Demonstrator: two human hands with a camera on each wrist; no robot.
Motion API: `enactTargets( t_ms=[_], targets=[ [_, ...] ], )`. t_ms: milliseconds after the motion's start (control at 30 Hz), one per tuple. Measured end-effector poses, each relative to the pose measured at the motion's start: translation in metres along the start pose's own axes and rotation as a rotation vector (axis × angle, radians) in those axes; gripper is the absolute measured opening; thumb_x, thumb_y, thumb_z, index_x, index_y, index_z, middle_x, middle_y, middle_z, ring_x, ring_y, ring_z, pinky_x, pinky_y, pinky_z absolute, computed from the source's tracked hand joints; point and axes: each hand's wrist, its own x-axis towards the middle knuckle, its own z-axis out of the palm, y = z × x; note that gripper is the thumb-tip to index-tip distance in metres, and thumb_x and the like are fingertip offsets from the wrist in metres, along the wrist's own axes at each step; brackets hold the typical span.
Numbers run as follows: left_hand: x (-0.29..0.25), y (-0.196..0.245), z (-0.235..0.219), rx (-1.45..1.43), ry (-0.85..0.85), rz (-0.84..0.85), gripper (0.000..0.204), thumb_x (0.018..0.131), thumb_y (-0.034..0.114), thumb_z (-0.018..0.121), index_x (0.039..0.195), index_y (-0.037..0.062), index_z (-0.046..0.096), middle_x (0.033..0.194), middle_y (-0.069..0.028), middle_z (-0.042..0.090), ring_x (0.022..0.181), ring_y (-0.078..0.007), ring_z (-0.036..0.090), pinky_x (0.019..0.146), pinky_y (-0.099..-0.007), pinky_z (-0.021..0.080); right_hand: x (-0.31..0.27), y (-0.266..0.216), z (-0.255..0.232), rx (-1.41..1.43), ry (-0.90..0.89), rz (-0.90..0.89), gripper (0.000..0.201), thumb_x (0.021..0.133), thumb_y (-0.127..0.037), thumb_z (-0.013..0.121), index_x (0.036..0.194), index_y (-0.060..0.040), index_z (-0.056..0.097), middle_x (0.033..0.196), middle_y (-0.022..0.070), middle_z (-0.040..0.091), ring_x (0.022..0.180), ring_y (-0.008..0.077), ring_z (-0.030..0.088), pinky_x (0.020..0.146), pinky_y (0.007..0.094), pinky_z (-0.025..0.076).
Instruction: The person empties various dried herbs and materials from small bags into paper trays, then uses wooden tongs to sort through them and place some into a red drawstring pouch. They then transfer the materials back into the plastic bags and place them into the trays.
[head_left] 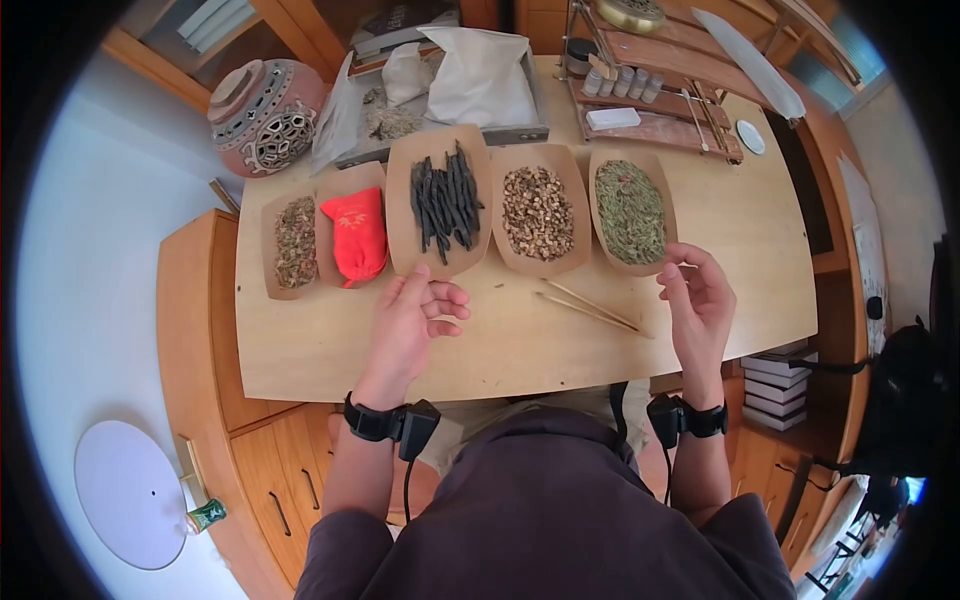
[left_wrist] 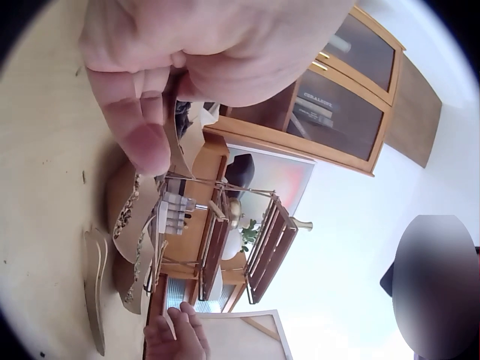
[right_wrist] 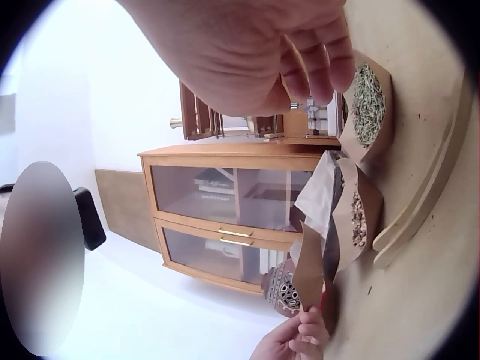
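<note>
My left hand (head_left: 415,315) pinches the near edge of a brown paper tray (head_left: 403,190) between thumb and fingers. Dark dried sticks (head_left: 446,200) lie in that tray, which stands higher than its neighbours in the right wrist view. My right hand (head_left: 700,305) has loosely bent fingers and holds nothing, its fingertips beside the near right corner of a tray of dried green herb (head_left: 632,212). Between these two is a tray of chopped brown pieces (head_left: 538,213). Wooden tweezers (head_left: 597,308) lie on the table between my hands.
Left of the held tray are a red cloth pouch (head_left: 357,235) in a tray and a tray of mixed dried herbs (head_left: 295,243). Behind stand a pierced clay pot (head_left: 265,115), a grey box (head_left: 520,134) with white bags, and a wooden rack (head_left: 660,130) with small jars.
</note>
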Motion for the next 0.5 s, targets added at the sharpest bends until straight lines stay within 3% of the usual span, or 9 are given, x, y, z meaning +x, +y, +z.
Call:
enactTargets(
  t_ms=[167,300,367,500],
  targets=[
    [-0.006,0.018,0.004,0.161,-0.139,0.046,0.034,0.112,0.034,0.051,0.103,0.0019,0.055,0.083,-0.0121,0.07,0.074,-0.0179,0.07,0.059,-0.0297,0.058,0.009,-0.012,0.009,0.109,-0.044,0.076,0.022,0.102,-0.006,0.068,0.124,-0.0008,0.067,0.109,0.0024,0.071,0.094,0.0087,0.067,0.08,0.0253,0.055],
    [-0.008,0.03,0.022,0.247,-0.151,0.058,0.034,0.11,0.034,0.055,0.096,0.0033,0.057,0.075,-0.0109,0.066,0.066,-0.0176,0.066,0.057,-0.0297,0.055,0.024,-0.018,0.023,0.178,-0.029,-0.009,0.025,0.102,-0.007,0.068,0.126,-0.0005,0.067,0.114,0.0035,0.071,0.096,0.0104,0.068,0.082,0.027,0.056],
    [-0.005,0.033,0.025,0.292,-0.195,0.05,0.034,0.11,0.034,0.055,0.097,0.0028,0.058,0.075,-0.0109,0.066,0.065,-0.0179,0.065,0.057,-0.0305,0.055,0.031,-0.022,0.031,0.224,0.012,-0.057,0.026,0.102,-0.007,0.068,0.127,-0.0005,0.066,0.116,0.0042,0.071,0.095,0.0112,0.069,0.084,0.0273,0.057],
    [0.006,0.04,0.026,0.362,-0.329,0.0,0.035,0.111,0.035,0.052,0.105,0.0012,0.06,0.08,-0.0082,0.066,0.069,-0.0153,0.065,0.06,-0.0306,0.055,0.04,-0.014,0.032,0.203,-0.083,0.004,0.025,0.104,-0.007,0.065,0.128,0.0004,0.064,0.118,0.0054,0.07,0.096,0.0121,0.07,0.083,0.0273,0.058]
  ],
)
